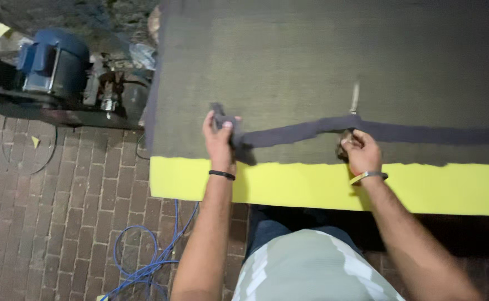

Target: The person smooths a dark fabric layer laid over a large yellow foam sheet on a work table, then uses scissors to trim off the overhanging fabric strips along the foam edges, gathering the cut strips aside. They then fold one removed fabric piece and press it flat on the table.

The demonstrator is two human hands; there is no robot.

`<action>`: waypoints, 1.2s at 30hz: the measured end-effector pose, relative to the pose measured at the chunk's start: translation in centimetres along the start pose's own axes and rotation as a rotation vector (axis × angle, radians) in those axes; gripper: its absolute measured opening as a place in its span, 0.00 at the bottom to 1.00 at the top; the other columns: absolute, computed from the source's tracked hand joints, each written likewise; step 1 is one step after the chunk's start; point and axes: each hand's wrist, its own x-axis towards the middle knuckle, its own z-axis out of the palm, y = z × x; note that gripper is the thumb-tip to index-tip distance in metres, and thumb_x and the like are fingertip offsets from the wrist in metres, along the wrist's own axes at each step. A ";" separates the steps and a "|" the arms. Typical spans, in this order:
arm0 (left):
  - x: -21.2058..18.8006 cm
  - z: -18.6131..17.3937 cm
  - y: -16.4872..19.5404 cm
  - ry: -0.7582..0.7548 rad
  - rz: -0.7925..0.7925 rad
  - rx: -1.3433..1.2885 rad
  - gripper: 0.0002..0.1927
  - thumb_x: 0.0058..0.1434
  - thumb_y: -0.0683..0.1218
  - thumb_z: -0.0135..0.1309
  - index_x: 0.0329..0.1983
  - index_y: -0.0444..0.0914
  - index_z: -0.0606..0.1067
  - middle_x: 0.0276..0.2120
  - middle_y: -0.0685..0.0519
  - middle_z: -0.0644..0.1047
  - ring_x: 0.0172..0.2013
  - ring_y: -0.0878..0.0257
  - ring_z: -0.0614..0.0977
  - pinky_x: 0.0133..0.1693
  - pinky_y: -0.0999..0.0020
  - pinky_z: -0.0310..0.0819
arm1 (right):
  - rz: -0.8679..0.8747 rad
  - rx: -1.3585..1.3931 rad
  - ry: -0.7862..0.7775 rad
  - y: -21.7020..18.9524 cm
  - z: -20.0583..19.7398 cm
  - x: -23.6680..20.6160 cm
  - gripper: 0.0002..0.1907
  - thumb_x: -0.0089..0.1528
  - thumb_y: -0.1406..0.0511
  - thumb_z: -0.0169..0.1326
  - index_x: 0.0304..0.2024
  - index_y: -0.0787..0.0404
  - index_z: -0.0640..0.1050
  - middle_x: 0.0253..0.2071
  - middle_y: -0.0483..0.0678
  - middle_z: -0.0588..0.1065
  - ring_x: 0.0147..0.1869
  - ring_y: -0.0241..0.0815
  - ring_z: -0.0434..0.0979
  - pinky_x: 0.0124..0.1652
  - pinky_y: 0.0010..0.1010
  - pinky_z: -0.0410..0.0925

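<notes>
Foam (311,187) in bright yellow makes the near edge of the work surface, a thick slab that looks soft and light, and a dark grey cloth (322,61) covers its top. Just behind this edge, the left hand (220,139) is closed around the end of a dark fabric strip (306,129); the thumb presses the strip down and the loose end stands up above the fingers. The right hand (360,151) is closed on a tool with a thin metal blade (355,99) that points away from the body, its tip at the strip. What kind of tool it is, I cannot tell.

The strip runs from the left hand across the cloth to the right border of the view. It looks thin, limp and light, so it probably wrinkles easily; holding it at the free end, as now, keeps it stretched.

Farther left, on the brick floor (72,189), lie a blue cable (144,262) and a blue motor (52,61).
</notes>
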 end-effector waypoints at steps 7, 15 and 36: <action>-9.8 13.1 -9.2 -0.777 -0.147 0.486 0.22 0.60 0.37 0.58 0.59 0.38 0.73 0.32 0.59 0.73 0.30 0.72 0.71 0.29 0.75 0.63 | 0.595 0.777 -0.702 -7.1 -2.8 -2.8 0.32 0.64 0.41 0.43 0.49 0.59 0.77 0.44 0.49 0.79 0.48 0.44 0.80 0.47 0.37 0.73; -12.9 16.4 -6.7 -0.780 -0.090 1.174 0.26 0.49 0.49 0.68 0.44 0.40 0.66 0.23 0.56 0.76 0.21 0.65 0.79 0.26 0.66 0.73 | 0.663 1.618 -0.336 -8.4 -9.9 7.6 0.06 0.73 0.68 0.47 0.52 0.59 0.72 0.30 0.41 0.67 0.31 0.32 0.66 0.35 0.26 0.65; -5.6 14.2 -8.9 -0.764 0.144 0.852 0.16 0.77 0.47 0.50 0.40 0.27 0.75 0.40 0.46 0.75 0.42 0.59 0.77 0.50 0.65 0.72 | 0.773 1.479 -0.407 -13.3 -1.9 6.5 0.12 0.67 0.57 0.53 0.33 0.55 0.73 0.16 0.37 0.57 0.17 0.31 0.52 0.18 0.25 0.48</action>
